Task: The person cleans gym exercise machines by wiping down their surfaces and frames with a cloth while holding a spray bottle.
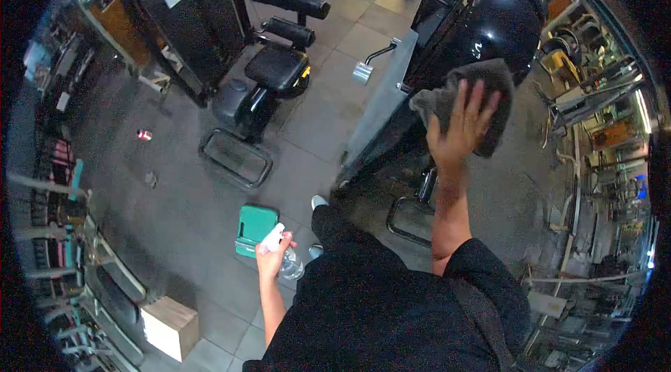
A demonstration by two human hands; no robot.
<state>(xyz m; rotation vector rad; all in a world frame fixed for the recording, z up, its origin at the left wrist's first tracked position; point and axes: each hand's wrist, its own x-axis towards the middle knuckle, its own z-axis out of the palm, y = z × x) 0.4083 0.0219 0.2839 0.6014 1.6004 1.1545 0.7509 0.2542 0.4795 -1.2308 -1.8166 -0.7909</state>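
My left hand (275, 253) is closed around a clear spray bottle (291, 266) with a white trigger head, held low in front of my body. My right hand (463, 124) holds a dark grey towel (498, 110) against the rounded black housing of a gym machine (500, 23), with its fingers spread over the cloth. The towel's lighter edge hangs out on the left side of the hand. How the palm meets the towel is hidden. Below and behind the spray bottle, a green case (257, 222) rests on the floor.
A padded black exercise machine (276, 68) stands ahead on the left, with a floor-level tube frame (237, 162). A wooden box (170, 326) is at the lower left. A red can (144, 135) lies on the floor. More gym equipment lines both sides.
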